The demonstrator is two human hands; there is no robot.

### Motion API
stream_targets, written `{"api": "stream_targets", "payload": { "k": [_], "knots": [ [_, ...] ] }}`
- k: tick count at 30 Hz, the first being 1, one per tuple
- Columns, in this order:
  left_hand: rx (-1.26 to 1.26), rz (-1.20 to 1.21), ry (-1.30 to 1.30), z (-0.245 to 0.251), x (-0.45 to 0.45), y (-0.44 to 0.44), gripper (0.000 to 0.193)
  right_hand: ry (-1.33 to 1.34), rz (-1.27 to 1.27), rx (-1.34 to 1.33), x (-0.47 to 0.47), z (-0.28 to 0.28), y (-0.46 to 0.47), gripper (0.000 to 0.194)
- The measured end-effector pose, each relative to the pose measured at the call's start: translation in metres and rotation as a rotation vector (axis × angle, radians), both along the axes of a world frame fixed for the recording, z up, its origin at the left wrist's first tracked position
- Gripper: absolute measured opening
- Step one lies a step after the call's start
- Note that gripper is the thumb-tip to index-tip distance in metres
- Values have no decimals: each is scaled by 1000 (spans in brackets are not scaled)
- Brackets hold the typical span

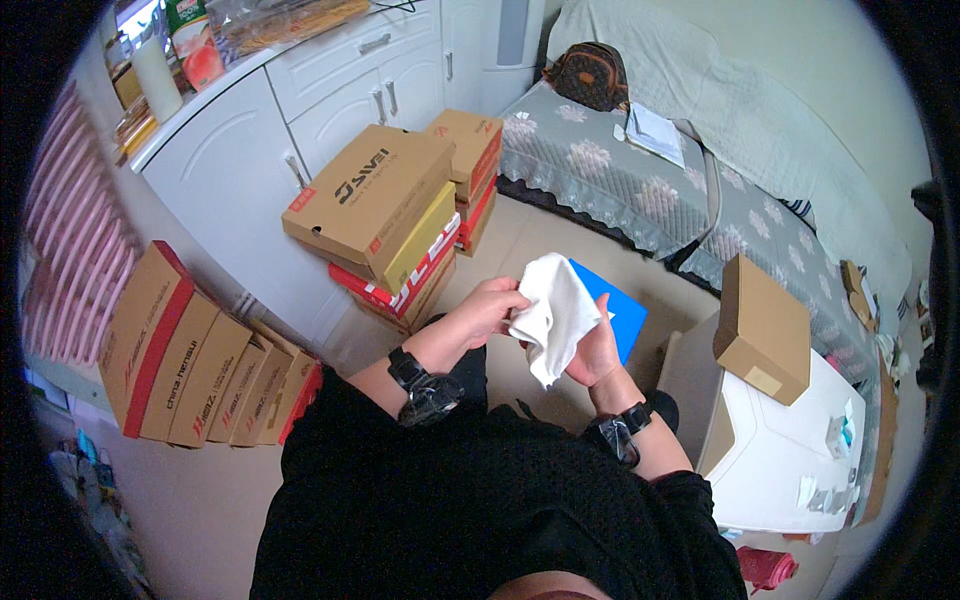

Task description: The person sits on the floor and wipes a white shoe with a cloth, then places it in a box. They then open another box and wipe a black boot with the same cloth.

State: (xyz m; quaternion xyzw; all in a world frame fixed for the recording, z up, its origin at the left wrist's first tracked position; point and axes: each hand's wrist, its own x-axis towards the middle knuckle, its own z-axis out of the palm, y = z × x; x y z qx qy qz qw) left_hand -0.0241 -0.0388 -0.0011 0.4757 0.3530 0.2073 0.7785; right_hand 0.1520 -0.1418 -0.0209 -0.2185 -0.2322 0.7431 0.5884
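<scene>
A crumpled white cloth (pixel 551 315) hangs between my two hands in front of my body. My left hand (pixel 487 309) pinches its left edge between thumb and fingers. On the other side, my right hand (pixel 595 356) supports the cloth against its palm, thumb raised; its remaining fingers are mostly hidden behind the fabric. Just beyond the right hand is a flat blue box or board (pixel 628 319) with a small white mark, partly covered by cloth and hand. Both wrists wear black straps with dark devices.
Stacked shoe boxes (pixel 375 199) stand ahead by white cabinets (pixel 225 150). More shoe boxes (pixel 199 360) lean in a row at left. At right, a brown cardboard box (pixel 765 330) rests on a white table (pixel 787 457). A floral-covered sofa or bed (pixel 645 187) holds a brown backpack (pixel 589 75).
</scene>
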Motion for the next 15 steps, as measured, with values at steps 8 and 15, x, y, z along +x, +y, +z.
{"api": "stream_targets", "payload": {
  "k": [8,15],
  "knots": [
    [-102,77,-219,-27,-1,9,27,274,-128,-12,29,-12,-22,90],
    [-101,-47,-31,-31,0,11,42,-269,-234,-333,35,-23,-11,47]
  ]
}}
